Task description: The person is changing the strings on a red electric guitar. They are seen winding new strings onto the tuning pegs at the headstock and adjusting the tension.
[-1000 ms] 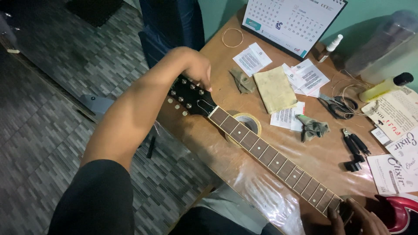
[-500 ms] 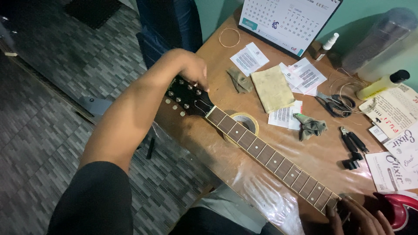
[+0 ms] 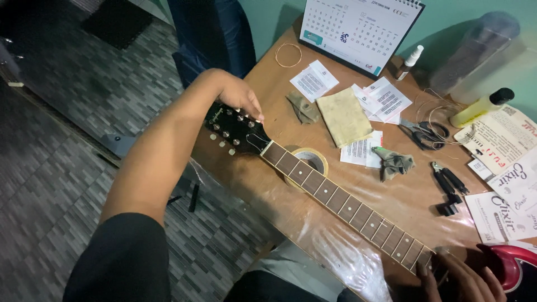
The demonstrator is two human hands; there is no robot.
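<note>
Left hand [image 3: 232,92] at 10 o'clock, fingers [image 3: 254,112] closed around the far-edge tuning pegs of the black headstock [image 3: 232,130]. Guitar neck [image 3: 341,201] runs to 4 o'clock across the tabletop [image 3: 414,204], resting on a tape roll [image 3: 307,162]. Right hand [image 3: 461,279] at 5 o'clock, fingers spread loosely on the neck's lower end, gripping nothing. Judgement: turn pegs slowly, keep the neck seated on the roll.

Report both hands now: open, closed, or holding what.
Left hand: fingers curled at the guitar headstock, touching its far edge by the tuning pegs.
Right hand: resting on the neck's lower end; grip cannot be told.
</note>
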